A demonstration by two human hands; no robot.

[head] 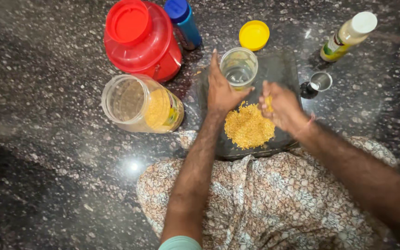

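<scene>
While upright, cup (239, 68) touches left hand (221, 92).

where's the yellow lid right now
In the head view, the yellow lid lies on the dark speckled floor at top centre, just beyond the small clear jar, between the blue-capped bottle and the white-capped bottle.

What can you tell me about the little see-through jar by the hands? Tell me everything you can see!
The small jar is clear, looks like plastic, and stands upright with its lid off. It looks almost empty, with maybe a few yellow grains at the bottom. It sits at the far end of a dark tray, just beyond a heap of yellow lentils. The left hand rests against its side. The right hand, pinching some lentils, is close by but apart from it.
</scene>
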